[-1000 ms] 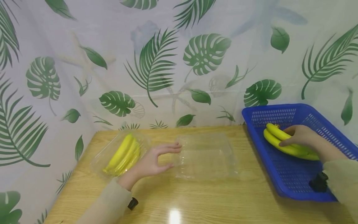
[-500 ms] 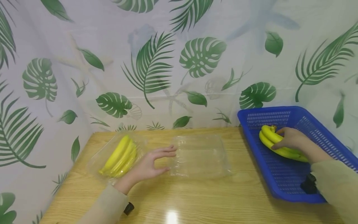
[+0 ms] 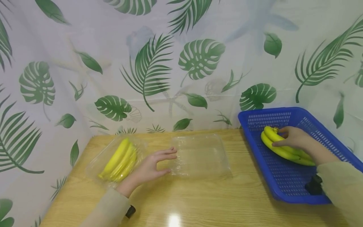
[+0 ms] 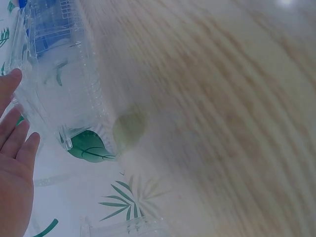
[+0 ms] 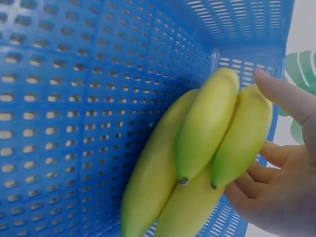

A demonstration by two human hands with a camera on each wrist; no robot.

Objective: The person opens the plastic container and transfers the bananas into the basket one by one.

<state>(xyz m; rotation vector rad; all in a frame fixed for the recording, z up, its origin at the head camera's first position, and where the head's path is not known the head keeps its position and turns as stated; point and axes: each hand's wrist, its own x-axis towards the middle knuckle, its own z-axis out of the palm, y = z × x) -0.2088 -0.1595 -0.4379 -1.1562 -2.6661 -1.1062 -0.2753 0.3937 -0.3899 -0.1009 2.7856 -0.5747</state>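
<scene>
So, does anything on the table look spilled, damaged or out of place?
Nothing stands out. One banana bunch lies in a clear tray, another bunch in the blue basket, and an empty clear tray sits flat between them.

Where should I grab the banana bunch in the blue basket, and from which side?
Take the banana bunch across its thick middle, from above, as the right hand is placed. It lies flat in the blue basket, curved fruits side by side, so fingers can wrap over.

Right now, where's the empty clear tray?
In the head view the empty clear tray lies mid-table, just right of the left hand, with the blue basket further right and the packed bananas to its left.
</scene>
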